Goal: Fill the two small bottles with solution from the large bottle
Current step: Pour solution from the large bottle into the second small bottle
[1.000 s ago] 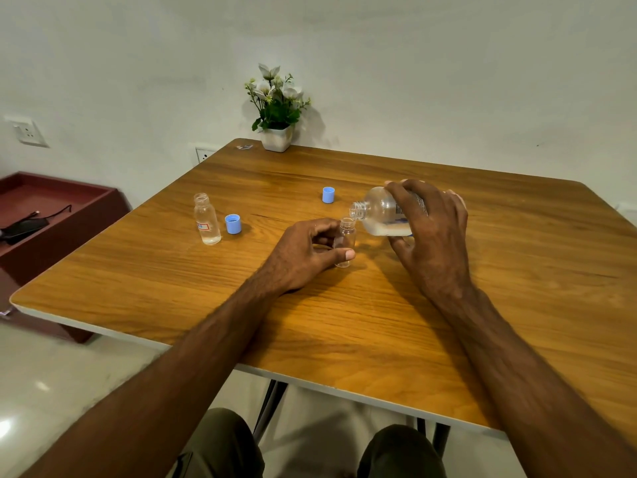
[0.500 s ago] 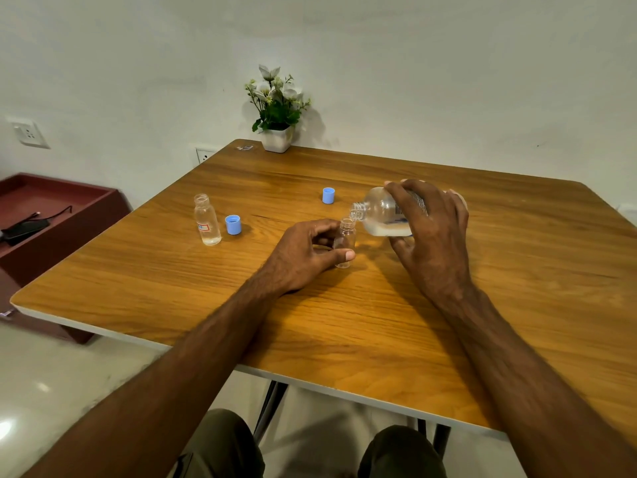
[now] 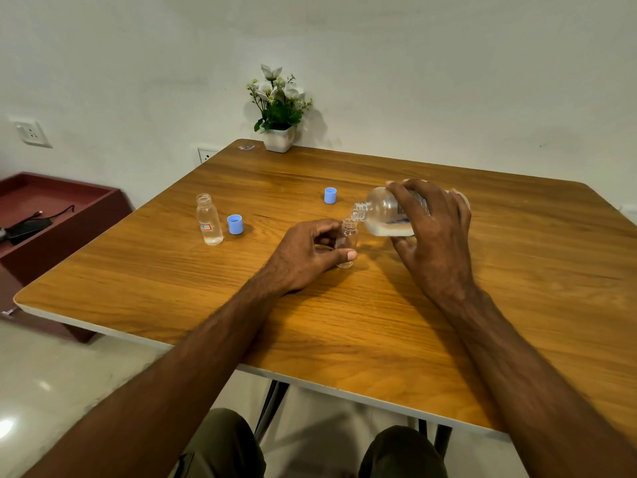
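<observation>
My right hand (image 3: 435,236) grips the large clear bottle (image 3: 382,213), tipped almost on its side with its open mouth just above the neck of a small clear bottle (image 3: 347,241). That small bottle stands upright on the wooden table (image 3: 344,322), held between the thumb and fingers of my left hand (image 3: 306,255). Liquid lies along the lower side of the large bottle. A second small bottle (image 3: 208,219) with a red-edged label stands uncapped to the left, holding clear liquid.
Two blue caps lie on the table: one cap (image 3: 235,224) beside the labelled bottle, the other cap (image 3: 330,195) farther back. A potted flower (image 3: 279,112) stands at the far edge by the wall. A dark red cabinet (image 3: 51,215) sits left of the table.
</observation>
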